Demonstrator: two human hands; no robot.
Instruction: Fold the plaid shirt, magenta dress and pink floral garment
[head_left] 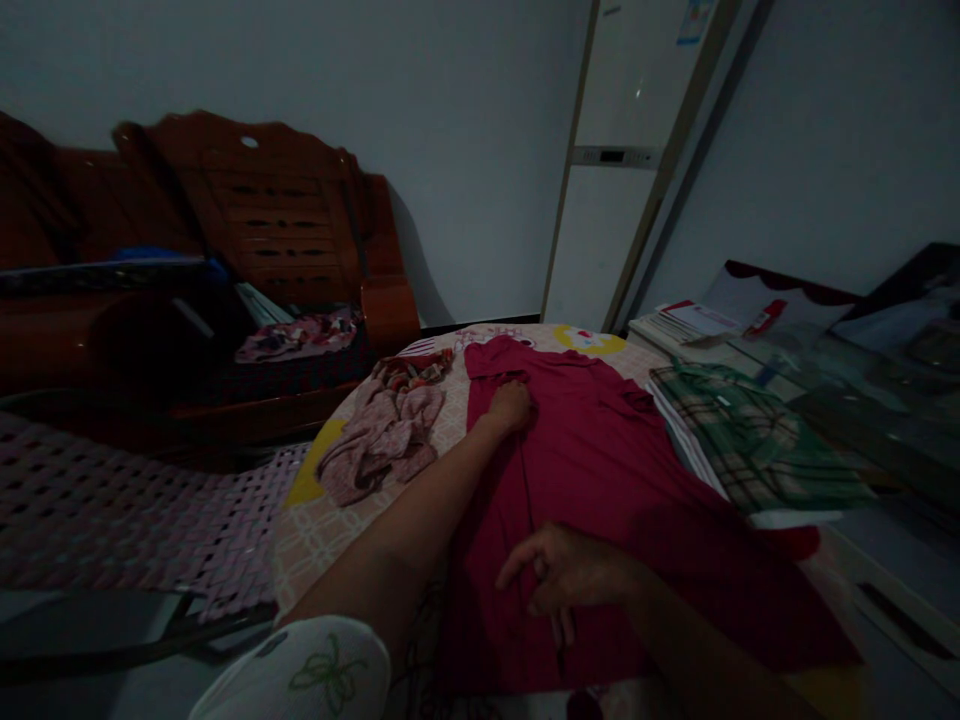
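Touching magenta garment: L hand, grip unclear; R hand splayed; blue label illegible.

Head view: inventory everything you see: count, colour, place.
Table: one, beige patterned cover, centre
Large garment: one, magenta, spread on table
Crumpled fabric: count unclear, pink, table's left
Plaid cloth: one, green, right of garment
Wooden seat: at least one, reddish, back left
Seat cloth: one, pinkish, on seat
Woven chair: one, pinkish, left
Tall unit: one, white, back corner
Papers: several, mostly white, back right
Left sleeve: one, white, bottom left
Left hand: one, bare, on garment
Right hand: one, bare, over garment
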